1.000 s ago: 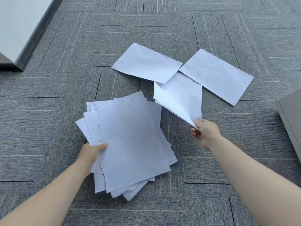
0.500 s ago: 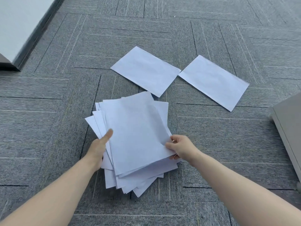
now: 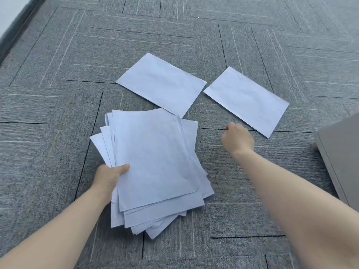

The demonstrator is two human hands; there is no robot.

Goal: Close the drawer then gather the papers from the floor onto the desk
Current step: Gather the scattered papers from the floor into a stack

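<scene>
My left hand [image 3: 109, 176] grips the left edge of a fanned stack of white papers [image 3: 155, 164], thumb on top, held low over the grey carpet. Two single white sheets lie flat on the floor beyond it: one sheet [image 3: 162, 84] just past the stack's far edge, another sheet [image 3: 246, 100] to its right. My right hand [image 3: 238, 138] hovers blurred between the stack and the right sheet, fingers curled with nothing in them, close to that sheet's near edge. The drawer and desk top are out of view.
Grey carpet tiles [image 3: 58, 113] cover the floor. A grey furniture corner [image 3: 340, 152] juts in at the right edge, close to my right forearm. A dark skirting strip and pale wall [image 3: 11, 26] run along the top left.
My right hand laid the sheet it held onto the stack, let go, and moved right and forward toward the right-hand sheet. The left hand kept hold of the stack.
</scene>
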